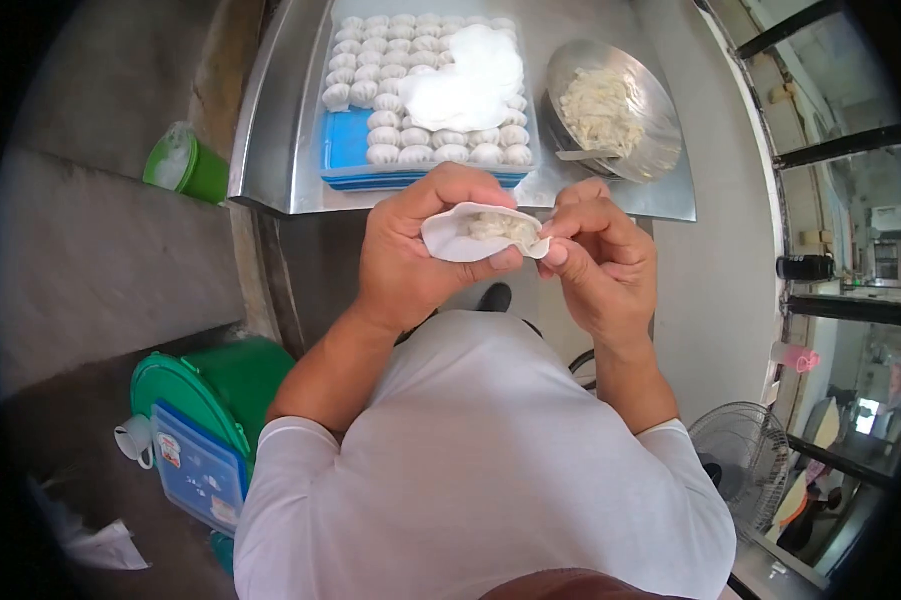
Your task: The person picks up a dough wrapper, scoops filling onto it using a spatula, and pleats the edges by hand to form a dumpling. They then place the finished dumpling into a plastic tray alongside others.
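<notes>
1. The left hand [411,250] cradles a round white dumpling wrapper [471,237] with a lump of pale filling [499,227] in its middle; the fingers curl under and around it, thumb pressed on the near edge.
2. The right hand [601,255] meets the wrapper at its right edge, its fingers [561,250] closed in a pinch on the dough there.
3. The wrapper is held in the air between both hands, above the person's chest and just in front of the near edge of the metal tabletop [271,150].
4. On the tabletop, just beyond the hands, sits a blue tray [346,145] filled with rows of finished dumplings [411,135]; a stack of white wrappers [466,80] lies on top of them.
5. To the right of the tray stands a metal bowl [661,130] holding pale filling, with a utensil [586,155] resting on its near rim.
6. A green bucket [241,380] stands on the floor at lower left, and a fan [746,460] at lower right.
</notes>
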